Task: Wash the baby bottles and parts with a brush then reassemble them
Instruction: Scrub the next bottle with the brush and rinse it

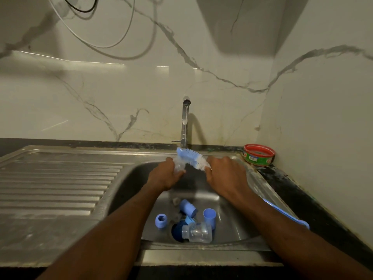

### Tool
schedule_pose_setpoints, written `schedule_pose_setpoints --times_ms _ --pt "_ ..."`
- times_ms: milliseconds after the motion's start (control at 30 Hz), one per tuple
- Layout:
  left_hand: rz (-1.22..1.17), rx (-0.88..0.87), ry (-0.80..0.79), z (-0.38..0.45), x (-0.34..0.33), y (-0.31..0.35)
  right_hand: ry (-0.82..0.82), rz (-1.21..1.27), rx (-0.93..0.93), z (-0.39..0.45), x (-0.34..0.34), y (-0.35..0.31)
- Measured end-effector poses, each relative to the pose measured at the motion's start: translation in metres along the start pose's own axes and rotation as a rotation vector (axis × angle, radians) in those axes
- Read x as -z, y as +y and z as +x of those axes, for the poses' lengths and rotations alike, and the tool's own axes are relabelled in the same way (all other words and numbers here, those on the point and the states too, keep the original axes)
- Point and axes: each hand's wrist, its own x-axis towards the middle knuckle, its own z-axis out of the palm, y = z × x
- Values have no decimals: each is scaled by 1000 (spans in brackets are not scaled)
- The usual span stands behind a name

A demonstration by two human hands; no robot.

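Observation:
My left hand (164, 174) grips a clear bottle part (179, 167) over the steel sink (129, 178). My right hand (224, 172) holds the blue and white bottle brush (192, 157) by its shaft, bristle head lying across the top of the clear part under the tap (185, 122). The brush's blue handle (286, 213) trails along the sink's right rim. Down in the basin lie a clear bottle (198, 232) on its side, a blue ring (161, 220), a blue cap (188, 208) and a blue cup-shaped cap (209, 216).
A ribbed steel draining board (52, 178) stretches to the left of the basin. A red and green round tub (259, 155) stands in the back right corner on the dark counter. Marble wall rises close behind the tap and at the right.

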Motion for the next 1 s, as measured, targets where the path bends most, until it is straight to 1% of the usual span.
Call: schedule_pose_setpoints --times_ms 33,100,133,233,300,333,400,433,500,567,633,733,800,900,1000 --pt "-2 21 -2 -1 2 -1 7 -11 7 -2 2 1" --pt "-37 3 10 -2 4 0 15 7 -2 0 3 1" --pt "-63 -47 3 -1 4 4 13 23 -2 3 3 -1" --pt "-62 -242 -118 -10 7 22 -26 6 24 11 0 -13" --pt "-58 -285 -107 -11 4 26 -16 6 0 15 -1 -15" --pt "-74 -264 -73 -9 3 25 -2 20 -22 17 0 -12" --pt "-99 -160 -7 -6 5 20 9 25 -39 15 1 -5" --pt "-93 -105 -4 -5 6 16 -8 22 -28 12 1 -2" --pt "-57 -52 -47 -5 4 7 -49 30 1 6 3 2" --pt "-48 -45 -58 -6 3 4 -51 25 13 3 4 5" --pt "-82 -74 -47 -5 2 5 -29 13 8 4 6 3" --pt "-59 -264 -98 -12 4 17 -57 29 -16 12 3 -8" --pt "-40 -307 -72 -14 4 21 -61 43 -44 16 2 -12" --pt "-77 -222 36 -8 6 15 -52 90 -84 19 3 -7" --pt "-16 -116 8 -6 4 4 -125 113 -44 9 3 -3"
